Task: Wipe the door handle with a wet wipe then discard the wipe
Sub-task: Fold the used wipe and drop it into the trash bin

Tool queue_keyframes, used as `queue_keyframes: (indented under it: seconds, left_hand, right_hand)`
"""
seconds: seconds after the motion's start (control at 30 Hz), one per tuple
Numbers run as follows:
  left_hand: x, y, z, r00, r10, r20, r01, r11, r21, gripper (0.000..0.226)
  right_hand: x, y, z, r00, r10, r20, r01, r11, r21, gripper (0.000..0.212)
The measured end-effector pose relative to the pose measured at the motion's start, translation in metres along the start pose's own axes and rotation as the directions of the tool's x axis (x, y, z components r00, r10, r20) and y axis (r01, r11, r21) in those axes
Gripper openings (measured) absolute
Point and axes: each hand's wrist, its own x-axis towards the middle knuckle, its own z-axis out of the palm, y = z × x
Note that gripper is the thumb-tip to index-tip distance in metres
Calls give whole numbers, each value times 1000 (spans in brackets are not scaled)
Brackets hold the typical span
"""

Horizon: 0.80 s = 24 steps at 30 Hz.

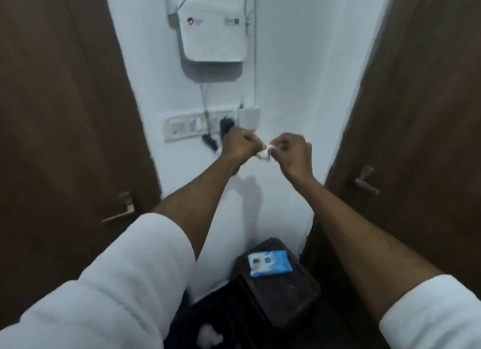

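Most of the wet wipe (263, 155) hidden between the hands' curled fingers.

red logo on wall box (212, 28), print on blue packet (269, 264), neither legible

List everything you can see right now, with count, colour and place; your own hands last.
wet wipe: one, white, held up between both hands in front of the wall
wipes packet: one, blue, lying on the dark stand
stand: one, dark, low against the wall, bottom centre
crumpled white wad: one, white, down at the bottom left of the stand; unclear what holds it
doors: two, brown, left and right of the wall
door handles: two, metal lever type, one on each door
router: one, white, mounted high on the wall
switch panel: one, white, on the wall with a black adapter plugged in
left hand: pinches the wipe's left end
right hand: pinches the wipe's right end
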Motion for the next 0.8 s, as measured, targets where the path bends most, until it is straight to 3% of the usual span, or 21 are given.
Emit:
queue_keyframes:
  seconds: [0.17, 0.33, 0.47, 0.6, 0.8]
  left_hand:
    - [-34, -60, -68, 980, -157, -121, 145, 984, -102, 9]
    - [-71, -130, -117, 946, -324, -4, 317, 927, -199, 22]
    - [-100, -181, -134, 930, -368, 9, 366, 922, -127, 14]
    - [-122, -224, -125, 935, -354, -14, 353, 935, -11, 7]
    - [-131, -282, -103, 947, -319, 36, 307, 933, 186, 21]
  right_hand:
    - [-62, -36, 74, 977, -85, 196, 77, 996, 45, 21]
    - [-123, -39, 139, 974, -88, 208, 84, 996, 27, 25]
    - [-163, -28, 183, 974, -41, 223, 70, 990, -124, 30]
    - [-202, -6, 209, 959, 90, 269, -42, 983, -177, 23]
    - [-237, 31, 231, 929, 164, 333, -51, 945, -323, 16]
